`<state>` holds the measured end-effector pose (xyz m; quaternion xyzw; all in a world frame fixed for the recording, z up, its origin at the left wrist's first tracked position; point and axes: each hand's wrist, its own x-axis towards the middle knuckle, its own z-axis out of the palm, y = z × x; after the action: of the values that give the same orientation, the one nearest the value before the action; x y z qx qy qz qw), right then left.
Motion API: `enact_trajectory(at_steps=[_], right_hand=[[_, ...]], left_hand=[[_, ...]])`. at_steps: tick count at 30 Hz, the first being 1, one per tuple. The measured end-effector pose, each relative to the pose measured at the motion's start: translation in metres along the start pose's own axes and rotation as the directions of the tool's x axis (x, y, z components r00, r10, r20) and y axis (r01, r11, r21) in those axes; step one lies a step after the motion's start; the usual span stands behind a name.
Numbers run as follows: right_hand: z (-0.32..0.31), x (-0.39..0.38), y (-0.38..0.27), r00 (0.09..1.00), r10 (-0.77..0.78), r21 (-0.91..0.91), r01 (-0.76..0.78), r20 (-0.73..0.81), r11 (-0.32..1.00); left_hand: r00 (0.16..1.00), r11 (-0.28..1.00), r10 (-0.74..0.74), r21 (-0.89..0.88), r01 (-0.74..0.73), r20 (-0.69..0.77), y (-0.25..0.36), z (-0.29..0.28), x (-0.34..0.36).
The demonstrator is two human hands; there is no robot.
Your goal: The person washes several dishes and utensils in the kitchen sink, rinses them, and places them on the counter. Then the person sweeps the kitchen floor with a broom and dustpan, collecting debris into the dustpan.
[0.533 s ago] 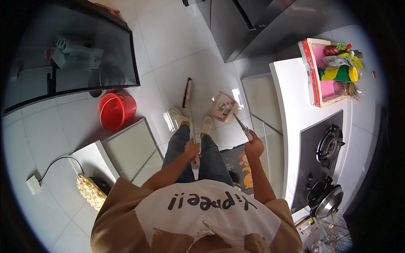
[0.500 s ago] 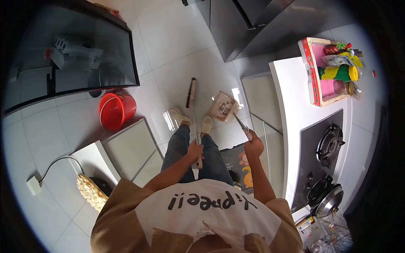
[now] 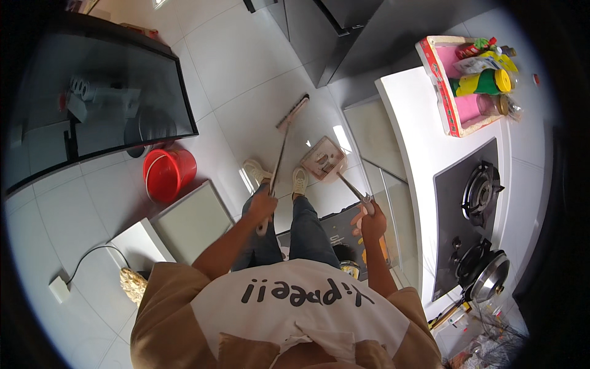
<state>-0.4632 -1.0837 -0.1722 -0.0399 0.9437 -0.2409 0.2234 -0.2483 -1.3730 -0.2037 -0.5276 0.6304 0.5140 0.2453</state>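
My left hand (image 3: 263, 206) is closed around the long handle of a broom (image 3: 281, 150). The broom's pinkish head with dark bristles (image 3: 294, 112) rests slantwise on the white tiles, ahead of my feet. In my right hand (image 3: 373, 222) is the handle of a long-handled dustpan (image 3: 324, 158). Its pale pink pan lies on the floor just in front of my right shoe (image 3: 300, 181), and some debris appears to be in it. A gap of floor separates the broom head from the pan.
A red bucket (image 3: 171, 175) stands to the left, near a large dark glass panel (image 3: 110, 92). On the right runs a white counter (image 3: 405, 117) with a gas stove (image 3: 455, 215) and a box of bottles (image 3: 439, 86). A dark mat (image 3: 335, 229) lies by my legs.
The broom head has swung forward and to the right, turning from nearly upright to slanted. My left hand has moved left and slightly forward. The dustpan has barely shifted.
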Motion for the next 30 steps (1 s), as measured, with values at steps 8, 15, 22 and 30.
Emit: enact_trajectory(at_steps=[8, 15, 22, 30], right_hand=[[0.009, -0.021, 0.050, 0.980, 0.140, -0.017, -0.144, -0.138, 0.989], [0.014, -0.028, 0.058, 0.960, 0.231, 0.018, -0.231, -0.159, 0.973], [0.027, -0.050, 0.096, 0.916, 0.269, 0.153, -0.232, -0.297, 0.961], [0.041, -0.070, 0.093, 0.752, 0.427, 0.652, -0.654, 0.503, 0.384]], left_hand=[[0.995, 0.835, 0.021, 0.546, -0.073, 0.101, 0.009, 0.039, 0.057], [0.931, 0.866, -0.007, 0.467, -0.177, 0.366, -0.021, 0.031, -0.025], [0.971, 0.702, 0.156, 0.671, -0.239, 0.182, 0.026, -0.025, -0.023], [0.951, 0.806, 0.087, 0.540, -0.241, 0.296, 0.031, 0.016, 0.022]])
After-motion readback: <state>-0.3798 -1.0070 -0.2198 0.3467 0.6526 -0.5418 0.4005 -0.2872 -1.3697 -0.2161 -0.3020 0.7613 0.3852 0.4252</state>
